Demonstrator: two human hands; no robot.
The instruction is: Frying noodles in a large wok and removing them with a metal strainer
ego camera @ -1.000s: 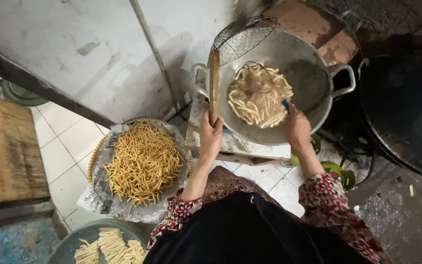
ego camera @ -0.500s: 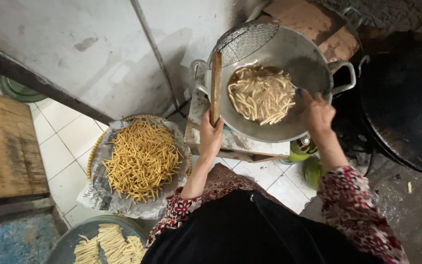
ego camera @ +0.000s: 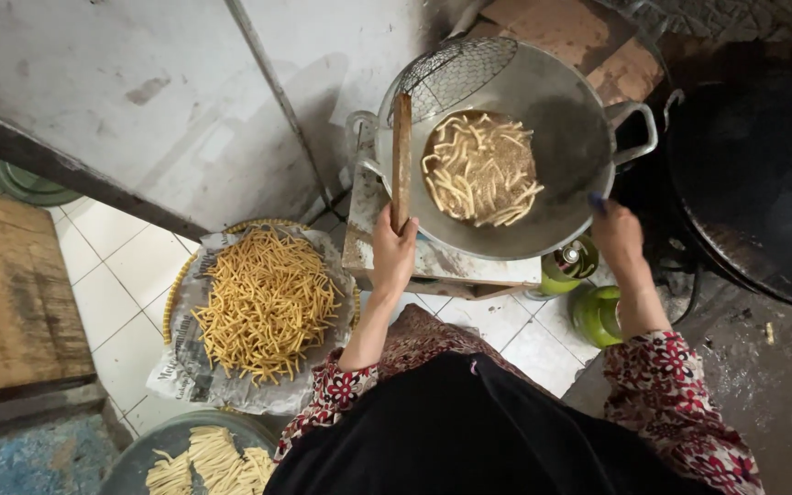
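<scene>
The person's body is cut off at the lower edge of the view, and the black cloth over the chest hides the upper arms, so only the forearms in red flowered sleeves are seen. The left hand [ego camera: 394,249] is closed around the lower end of the long wooden handle [ego camera: 401,160] of a round wire-mesh skimmer [ego camera: 456,75], whose basket leans on the far inner wall of the big grey metal wok [ego camera: 566,137], above the oil. The fingers wrap fully around the wood, so this grip is clamped on the handle. The right hand [ego camera: 618,240] is at the near right rim of the wok; something small and bluish shows at its fingertips, but it is too small to identify, and I cannot tell whether this grip is apart or together. In the wok, pale dough sticks [ego camera: 480,170] float in bubbling oil. The wok stands on a small worn surface [ego camera: 442,261]. Beside it on the floor a round tray lined with newspaper [ego camera: 196,302] carries a heap of fried yellow sticks [ego camera: 266,302]. A green gas cylinder [ego camera: 596,313] is partly hidden under the right forearm.
</scene>
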